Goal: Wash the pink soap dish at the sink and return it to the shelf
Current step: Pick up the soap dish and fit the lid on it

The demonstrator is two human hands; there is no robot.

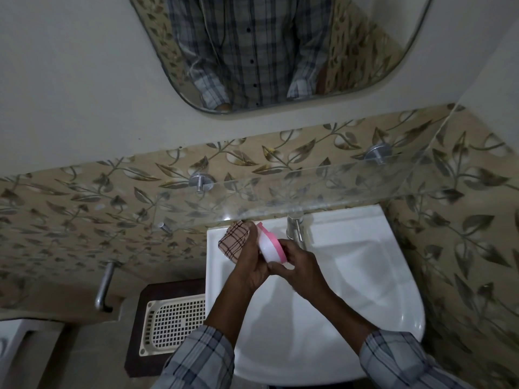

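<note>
The soap dish (270, 247), white underneath with a pink rim, is tilted on edge above the white sink (365, 276). My right hand (300, 269) grips its lower edge. My left hand (251, 265) presses a pink checked cloth (234, 240) against the dish's left side. Both hands hover over the basin's back left part, just left of the chrome tap (295, 230). The glass shelf (323, 189) runs along the wall directly above the hands.
A cream perforated tray (174, 322) on a dark mat lies on the floor left of the sink. A chrome wall tap (105, 287) sticks out at the left. A mirror (280, 51) hangs above. The tiled wall closes in on the right.
</note>
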